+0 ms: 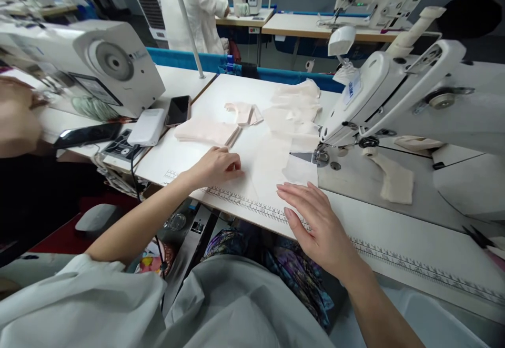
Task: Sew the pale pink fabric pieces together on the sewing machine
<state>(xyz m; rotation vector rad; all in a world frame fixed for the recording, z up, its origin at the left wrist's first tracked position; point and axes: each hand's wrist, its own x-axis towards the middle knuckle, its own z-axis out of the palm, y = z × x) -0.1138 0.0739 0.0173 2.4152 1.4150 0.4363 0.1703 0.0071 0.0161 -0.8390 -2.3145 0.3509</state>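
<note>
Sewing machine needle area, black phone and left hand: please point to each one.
needle area (321,156), head view, on the presser foot.
black phone (178,110), head view, middle of its screen.
left hand (215,168), head view, back of the hand.

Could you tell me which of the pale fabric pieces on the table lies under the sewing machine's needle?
The flat translucent piece beside the right hand; the folded stack and other pieces lie farther back.

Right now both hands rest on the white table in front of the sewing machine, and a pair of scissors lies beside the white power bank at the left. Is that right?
Not quite. The head view shows a dark phone, not scissors, beside the white power bank. The left hand and right hand do rest on the white table before the sewing machine.
</note>
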